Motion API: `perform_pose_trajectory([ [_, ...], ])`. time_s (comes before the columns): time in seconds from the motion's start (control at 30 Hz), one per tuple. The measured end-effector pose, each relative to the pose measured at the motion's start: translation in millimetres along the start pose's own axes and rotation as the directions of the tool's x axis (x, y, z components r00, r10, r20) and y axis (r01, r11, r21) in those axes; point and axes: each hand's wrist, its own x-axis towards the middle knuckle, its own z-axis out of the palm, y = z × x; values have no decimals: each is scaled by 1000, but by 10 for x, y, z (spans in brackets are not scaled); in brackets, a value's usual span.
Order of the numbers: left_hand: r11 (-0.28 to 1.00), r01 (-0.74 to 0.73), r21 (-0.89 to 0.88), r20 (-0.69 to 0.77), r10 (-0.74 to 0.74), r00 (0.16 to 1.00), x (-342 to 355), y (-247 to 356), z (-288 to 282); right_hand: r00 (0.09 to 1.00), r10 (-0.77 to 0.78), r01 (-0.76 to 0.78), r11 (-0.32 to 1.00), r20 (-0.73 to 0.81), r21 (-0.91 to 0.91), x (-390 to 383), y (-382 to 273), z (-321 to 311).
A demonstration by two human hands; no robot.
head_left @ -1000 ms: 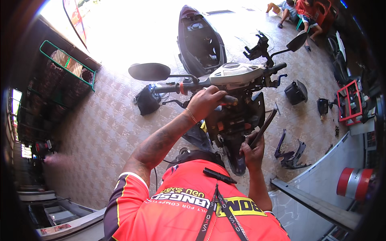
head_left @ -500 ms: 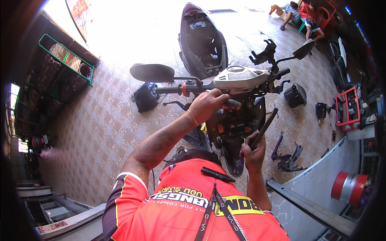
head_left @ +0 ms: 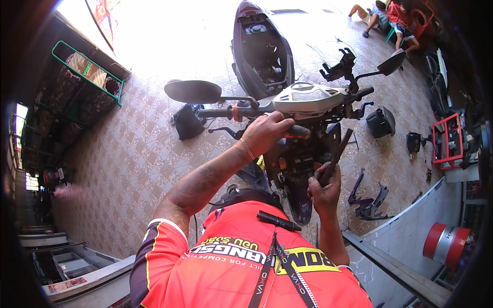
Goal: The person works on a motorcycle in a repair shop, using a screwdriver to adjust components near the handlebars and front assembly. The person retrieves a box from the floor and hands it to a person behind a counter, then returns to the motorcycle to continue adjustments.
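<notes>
In front of me stands a partly stripped scooter with its white-grey front cover and handlebar turned toward me. My left hand is closed at the near side of the handlebar, around a dark cylindrical handle with a rounded end. What that handle belongs to is hidden. Lower right, my right hand is closed round a long dark bar that slants up and to the right. Between my hands lies the exposed dark front body of the scooter.
A dark scooter body shell lies beyond the handlebar. Black parts, purple trim pieces and a red frame rack are on the right. Left are a black bag-like item and a green-framed seat. Two people sit far right.
The view has shifted slightly. My right hand and the bar have tilted a little more upright; my left hand keeps its place at the handlebar.
</notes>
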Motion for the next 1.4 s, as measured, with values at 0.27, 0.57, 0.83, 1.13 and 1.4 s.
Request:
perform_pose_trajectory([
  [0.27,1000,6,6,-23,-6,1000,41,-30,81,998,31,-40,987,-63,-155,254,237,176],
  [0.57,999,30,16,-22,-29,999,26,-56,177,991,129,-131,982,-22,-136,351,283,110],
  [0.83,1000,4,21,-8,-4,1000,12,-94,193,985,141,-152,981,-96,-119,333,362,210],
  [1.13,1000,17,-7,-24,-17,1000,6,-81,197,1000,17,-21,974,-23,-226,374,593,245],
  [1.4,999,45,-7,-53,-45,998,-5,-96,214,1000,4,0,967,13,-257,341,527,250],
])
